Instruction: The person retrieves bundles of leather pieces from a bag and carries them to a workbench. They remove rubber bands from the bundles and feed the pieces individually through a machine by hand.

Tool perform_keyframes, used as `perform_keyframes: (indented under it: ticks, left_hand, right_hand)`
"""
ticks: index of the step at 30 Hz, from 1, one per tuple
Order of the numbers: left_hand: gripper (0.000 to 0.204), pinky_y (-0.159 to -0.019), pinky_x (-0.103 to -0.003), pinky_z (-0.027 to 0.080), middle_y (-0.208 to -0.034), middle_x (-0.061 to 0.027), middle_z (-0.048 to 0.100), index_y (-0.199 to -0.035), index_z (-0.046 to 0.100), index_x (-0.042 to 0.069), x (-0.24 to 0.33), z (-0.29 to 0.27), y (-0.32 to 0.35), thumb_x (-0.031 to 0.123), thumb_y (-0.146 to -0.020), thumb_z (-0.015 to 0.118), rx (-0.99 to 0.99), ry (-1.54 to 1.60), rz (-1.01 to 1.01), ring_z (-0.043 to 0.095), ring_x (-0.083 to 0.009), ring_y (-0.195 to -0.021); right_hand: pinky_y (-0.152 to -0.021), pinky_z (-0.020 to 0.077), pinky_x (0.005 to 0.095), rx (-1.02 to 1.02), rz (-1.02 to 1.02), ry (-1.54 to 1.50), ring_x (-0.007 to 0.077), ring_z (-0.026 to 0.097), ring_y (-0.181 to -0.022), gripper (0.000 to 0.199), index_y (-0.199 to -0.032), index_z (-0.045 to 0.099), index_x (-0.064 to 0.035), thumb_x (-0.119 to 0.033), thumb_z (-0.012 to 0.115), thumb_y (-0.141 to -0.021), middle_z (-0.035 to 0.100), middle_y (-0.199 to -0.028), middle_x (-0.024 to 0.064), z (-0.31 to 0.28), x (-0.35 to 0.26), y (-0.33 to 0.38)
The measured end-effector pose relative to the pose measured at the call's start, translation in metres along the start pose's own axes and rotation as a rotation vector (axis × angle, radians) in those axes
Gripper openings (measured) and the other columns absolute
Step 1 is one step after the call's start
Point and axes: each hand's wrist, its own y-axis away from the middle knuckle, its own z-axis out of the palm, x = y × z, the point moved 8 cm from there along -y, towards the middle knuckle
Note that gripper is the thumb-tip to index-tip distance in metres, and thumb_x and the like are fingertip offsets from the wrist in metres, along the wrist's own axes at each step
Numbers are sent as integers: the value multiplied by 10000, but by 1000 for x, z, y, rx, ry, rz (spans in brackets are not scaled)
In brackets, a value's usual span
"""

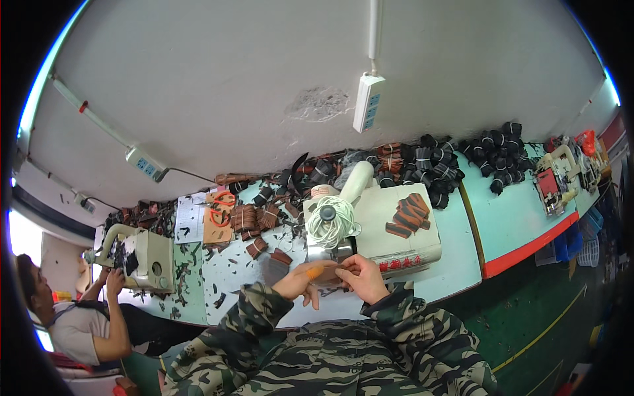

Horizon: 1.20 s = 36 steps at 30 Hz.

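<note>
At the front of a cream bench machine [409,247], my left hand [300,282] and my right hand [365,278] meet over a small brown leather piece [328,274]. The left fingers close on the piece, with an orange wrap round one finger. My right thumb and forefinger pinch its other side. Part of the piece is hidden by the fingers. Just beyond the hands is the machine's shiny metal front [333,253]. A coil of pale cord [330,228] hangs on its upper part. Several dark leather pieces with orange-brown edges [409,216] lie on the machine's flat top.
Left of my hands stand a stack of brown strips [277,264] and bundled brown pieces [244,218]. Black bundles [429,165] line the wall. A co-worker [86,317] sits at another cream machine [148,257]. The table's red edge [528,247] runs at right.
</note>
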Motion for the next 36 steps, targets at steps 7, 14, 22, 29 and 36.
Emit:
perform_keyframes:
  ticks: [7,14,22,29,36]
  left_hand:
    - [350,-309,-211,403,-785,-115,635,-1179,431,35,2,-53,-21,235,-908,336,57,-541,-329,566,-145,-410]
    - [312,-277,-225,376,-739,-114,637,-1033,546,8,13,-41,-37,211,-875,370,-145,-426,-285,565,-155,-405]
    - [289,-321,-241,446,-748,-146,617,-971,540,-59,8,-33,-42,160,-870,382,-117,-354,-293,589,-181,-470]
    - [288,-322,-241,444,-759,-143,617,-1068,489,-20,4,-37,-44,175,-878,396,5,-328,-191,603,-199,-482]
    - [263,-348,-239,445,-769,-154,619,-1027,499,-31,-12,-60,-42,153,-865,404,95,-333,-72,613,-196,-497]
  right_hand:
    - [-503,457,239,-148,17,316,123,577,-559,180,-825,558,50,-126,584,-798,589,-646,77,0,-5,-18]
    - [-602,470,322,102,-401,905,267,595,-636,231,-873,582,33,-112,633,-701,602,-734,164,-15,-39,-30]
    - [-605,462,283,-13,-540,794,274,597,-667,138,-849,598,16,-48,605,-727,601,-758,155,-13,-46,-21]
    - [-694,456,286,-130,-247,562,237,596,-766,194,-902,591,14,-47,610,-719,596,-835,166,-23,-27,-26]
    - [-701,444,372,-122,-111,413,334,557,-759,173,-833,593,8,-102,602,-700,573,-808,167,-29,-26,-22]
